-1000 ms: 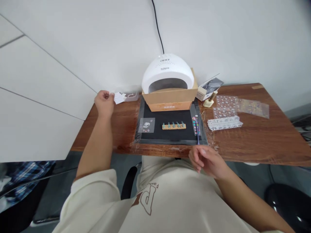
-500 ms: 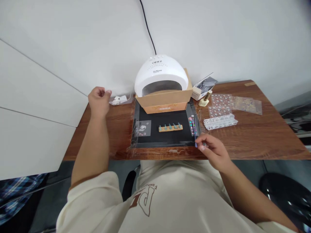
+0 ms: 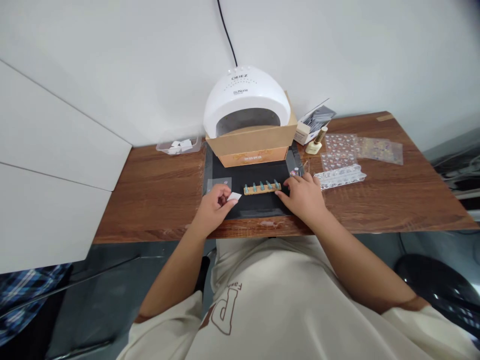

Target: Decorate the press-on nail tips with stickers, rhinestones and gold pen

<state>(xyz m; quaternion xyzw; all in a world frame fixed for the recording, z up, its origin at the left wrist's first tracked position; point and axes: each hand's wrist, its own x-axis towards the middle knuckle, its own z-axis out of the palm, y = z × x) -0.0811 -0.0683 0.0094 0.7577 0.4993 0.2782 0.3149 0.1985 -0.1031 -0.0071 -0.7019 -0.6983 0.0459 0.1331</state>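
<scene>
A small white nail wipe [image 3: 234,196] is pinched between the thumb and fingers of my left hand [image 3: 213,209], just left of the nail stand. My right hand [image 3: 306,199] has thumb and fingertips at the right end of the wooden nail stand [image 3: 262,189], gripping it. Several blue-green false nails [image 3: 262,185] stand in a row on it. The stand lies on a black mat [image 3: 258,211]. A clear sticker sheet [image 3: 219,183] is partly covered by my left hand. Another sticker sheet [image 3: 294,173] is mostly hidden under my right hand.
A white nail lamp [image 3: 245,90] rests in a cardboard box [image 3: 251,145] behind the mat. To the left is a clear tray [image 3: 195,145] of white wipes. On the right are a polish bottle [image 3: 314,146], a small open box [image 3: 303,133], sticker sheets [image 3: 339,150] and a clear case [image 3: 339,176].
My left hand has come from beside the tray to the mat, now with a wipe. My right hand has moved up and left from the purple stick-like tool to the nail stand.
</scene>
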